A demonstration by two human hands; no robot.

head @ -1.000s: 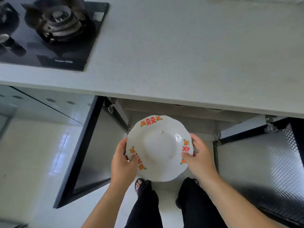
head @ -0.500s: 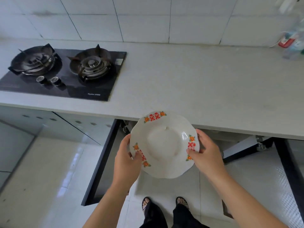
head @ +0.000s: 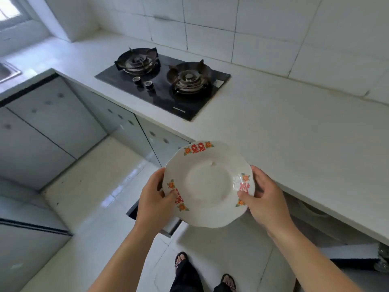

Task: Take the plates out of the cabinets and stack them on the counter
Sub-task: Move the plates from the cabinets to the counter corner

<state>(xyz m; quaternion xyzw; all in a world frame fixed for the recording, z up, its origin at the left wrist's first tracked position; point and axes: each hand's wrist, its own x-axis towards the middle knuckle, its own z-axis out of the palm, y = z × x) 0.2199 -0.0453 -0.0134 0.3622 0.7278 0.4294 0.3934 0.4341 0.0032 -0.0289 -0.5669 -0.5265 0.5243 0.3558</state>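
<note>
Both hands are gripping the white plate (head: 208, 184) by opposite rims, left hand (head: 154, 199) and right hand (head: 266, 200), with it sitting between them, and beyond it the counter (head: 294, 131) is lying.

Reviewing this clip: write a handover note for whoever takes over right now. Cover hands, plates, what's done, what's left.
Hands: the left hand grips the plate at its left rim, the right hand at its right rim.
Things: the plate is held in the air by the front edge of the counter, not set down.
Done: one plate is out of the cabinet.
Left: set it on the counter, then stack any others; the cabinet's contents can't be made out.
</note>
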